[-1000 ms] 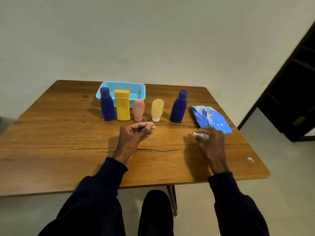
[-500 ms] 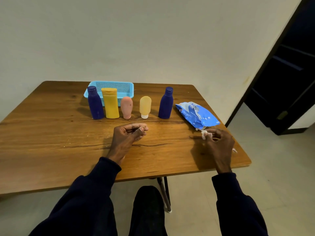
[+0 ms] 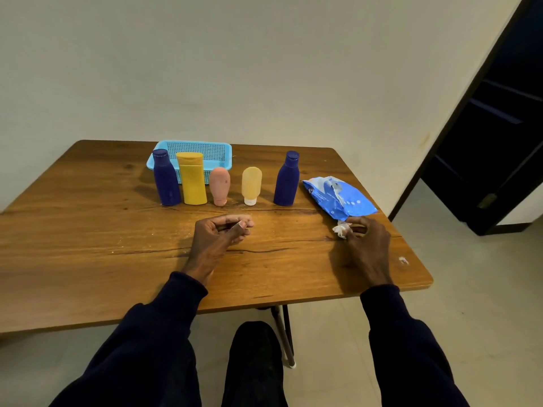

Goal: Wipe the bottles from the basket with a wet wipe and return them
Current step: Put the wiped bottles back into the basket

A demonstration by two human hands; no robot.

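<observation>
Several bottles stand in a row on the wooden table (image 3: 88, 248): a dark blue bottle (image 3: 166, 179), a yellow bottle (image 3: 193, 179), a pink tube (image 3: 219, 186), a pale yellow tube (image 3: 251, 185) and a second dark blue bottle (image 3: 287, 180). Behind the left ones sits a light blue mesh basket (image 3: 211, 152). My right hand (image 3: 365, 245) pinches a crumpled white wet wipe (image 3: 340, 229) just below the blue wipes pack (image 3: 338, 198). My left hand (image 3: 217, 235) rests on the table in front of the bottles, fingers loosely curled, holding nothing.
The table's right edge lies close to my right hand. A small white scrap (image 3: 404, 260) lies near the front right corner. A dark doorway (image 3: 496, 136) opens at the right. My knee (image 3: 255, 356) shows below the table edge.
My right hand has shifted right with the wipe, toward the near end of the wipes pack. The view has swung. My left hand stays where it was.
</observation>
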